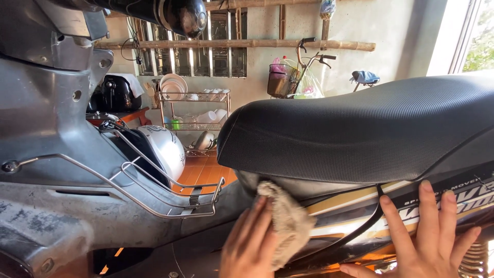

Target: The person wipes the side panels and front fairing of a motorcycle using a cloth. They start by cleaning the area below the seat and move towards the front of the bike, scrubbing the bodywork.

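A motorbike fills the view, with a black textured seat (pixel 360 128) and a dark side panel (pixel 442 198) with cream and gold stripes under it. My left hand (pixel 249 244) presses a beige cloth (pixel 288 221) against the body just below the front of the seat. My right hand (pixel 429 237) lies flat on the side panel with its fingers spread, holding nothing.
A chrome wire rack (pixel 154 185) and grey leg shield (pixel 46 118) stand at the left, with a silver helmet (pixel 164 146) behind. At the back are a dish rack (pixel 193 110) with plates, a bicycle with a basket (pixel 283 80), and an orange tiled floor (pixel 203 172).
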